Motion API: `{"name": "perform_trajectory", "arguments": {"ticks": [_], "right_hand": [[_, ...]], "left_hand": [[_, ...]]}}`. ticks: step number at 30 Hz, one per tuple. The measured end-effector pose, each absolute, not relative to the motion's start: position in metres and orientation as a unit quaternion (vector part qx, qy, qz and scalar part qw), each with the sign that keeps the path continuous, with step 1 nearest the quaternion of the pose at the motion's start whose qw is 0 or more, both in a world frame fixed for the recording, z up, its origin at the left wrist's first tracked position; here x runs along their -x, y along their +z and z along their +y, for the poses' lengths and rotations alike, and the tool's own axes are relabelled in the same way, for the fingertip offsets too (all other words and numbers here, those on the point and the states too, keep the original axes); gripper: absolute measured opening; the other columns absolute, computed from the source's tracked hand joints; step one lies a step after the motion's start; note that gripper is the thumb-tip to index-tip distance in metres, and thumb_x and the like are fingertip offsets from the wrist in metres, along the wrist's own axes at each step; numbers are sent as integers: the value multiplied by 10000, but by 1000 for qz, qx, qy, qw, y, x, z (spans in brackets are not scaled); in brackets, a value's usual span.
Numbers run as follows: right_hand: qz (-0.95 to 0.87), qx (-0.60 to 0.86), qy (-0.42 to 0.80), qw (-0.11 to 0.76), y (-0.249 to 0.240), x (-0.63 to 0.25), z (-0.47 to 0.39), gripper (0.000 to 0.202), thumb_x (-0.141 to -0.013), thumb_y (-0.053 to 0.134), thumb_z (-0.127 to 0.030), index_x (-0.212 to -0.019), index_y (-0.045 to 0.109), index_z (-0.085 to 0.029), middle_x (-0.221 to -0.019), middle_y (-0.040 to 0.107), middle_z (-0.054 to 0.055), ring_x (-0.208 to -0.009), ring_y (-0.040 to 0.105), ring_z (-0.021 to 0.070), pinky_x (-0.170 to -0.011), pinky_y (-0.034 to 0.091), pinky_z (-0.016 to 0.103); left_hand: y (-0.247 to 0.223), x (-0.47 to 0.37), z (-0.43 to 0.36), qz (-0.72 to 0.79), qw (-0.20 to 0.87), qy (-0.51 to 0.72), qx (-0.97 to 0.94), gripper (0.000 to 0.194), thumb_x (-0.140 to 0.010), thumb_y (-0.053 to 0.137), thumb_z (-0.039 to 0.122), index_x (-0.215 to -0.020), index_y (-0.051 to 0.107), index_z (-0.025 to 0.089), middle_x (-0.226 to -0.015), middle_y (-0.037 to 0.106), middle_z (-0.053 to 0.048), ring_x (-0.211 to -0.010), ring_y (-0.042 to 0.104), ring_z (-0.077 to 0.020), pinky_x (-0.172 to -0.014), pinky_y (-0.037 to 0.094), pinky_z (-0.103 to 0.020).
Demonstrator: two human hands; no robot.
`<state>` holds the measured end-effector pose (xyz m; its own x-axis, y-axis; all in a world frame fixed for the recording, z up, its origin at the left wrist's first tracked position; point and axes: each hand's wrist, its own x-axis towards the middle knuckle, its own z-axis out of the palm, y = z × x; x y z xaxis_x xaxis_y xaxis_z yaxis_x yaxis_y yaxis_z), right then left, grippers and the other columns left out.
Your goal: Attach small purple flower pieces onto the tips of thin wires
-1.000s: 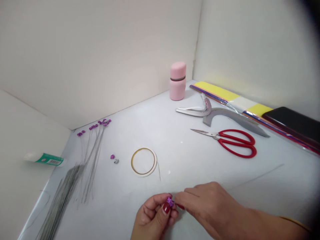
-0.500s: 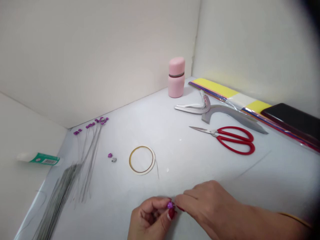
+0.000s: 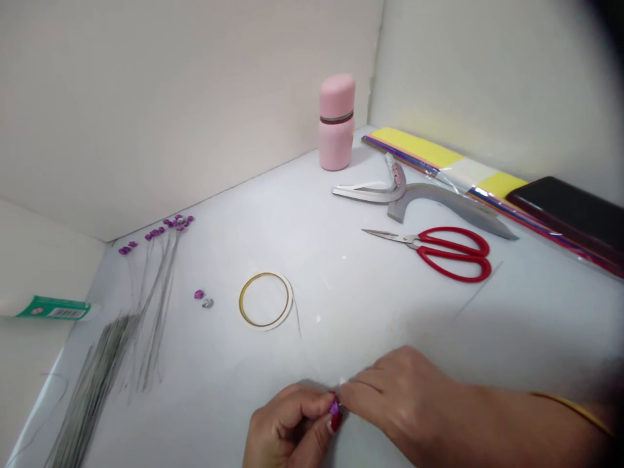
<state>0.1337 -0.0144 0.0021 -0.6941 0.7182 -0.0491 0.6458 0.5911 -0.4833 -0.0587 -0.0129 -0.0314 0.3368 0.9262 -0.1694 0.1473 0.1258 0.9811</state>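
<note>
My left hand [image 3: 292, 426] is closed, pinching a small shiny purple bead [image 3: 334, 407] between thumb and forefinger. Right beside it, my right hand [image 3: 394, 396] is closed too, its fingertips against the bead where a bit of silvery wire shows. A thin wire [image 3: 478, 290] slants up beyond the right hand; its lower part fades from sight behind that hand. Farther left on the table lie a loose purple bead [image 3: 199, 294] and a silver bead [image 3: 207, 303]. A ring of narrow tape [image 3: 291, 300] lies flat in front of my hands.
Wires tipped with purple beads [image 3: 155, 233] and a thick bundle of bare wires [image 3: 92, 390] lie left, near a green-and-white tube [image 3: 58, 308]. Red-handled scissors [image 3: 453, 255], a grey curved tool [image 3: 453, 201], a pink bottle [image 3: 336, 123], packed coloured strips [image 3: 419, 148] and a dark case [image 3: 565, 211] are behind.
The view has tilted slightly, so the table things appear higher and farther left. The slanting wire has shifted against the scissors. Both hands keep their pinch, and the purple bead has turned a little.
</note>
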Motion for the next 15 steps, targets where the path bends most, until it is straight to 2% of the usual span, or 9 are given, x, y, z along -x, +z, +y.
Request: {"name": "perform_trajectory", "arguments": {"ticks": [15], "right_hand": [[-886, 377, 256, 84, -1, -134, -15, 174, -785, 405, -52, -847, 523, -164, -723, 616, 3, -559, 514, 145, -484, 290, 282]], "left_hand": [[-28, 59, -12, 465, 566, 308, -607, 79, -721, 637, 220, -671, 695, 200, -651, 676, -25, -607, 607, -137, -580, 471, -204]]}}
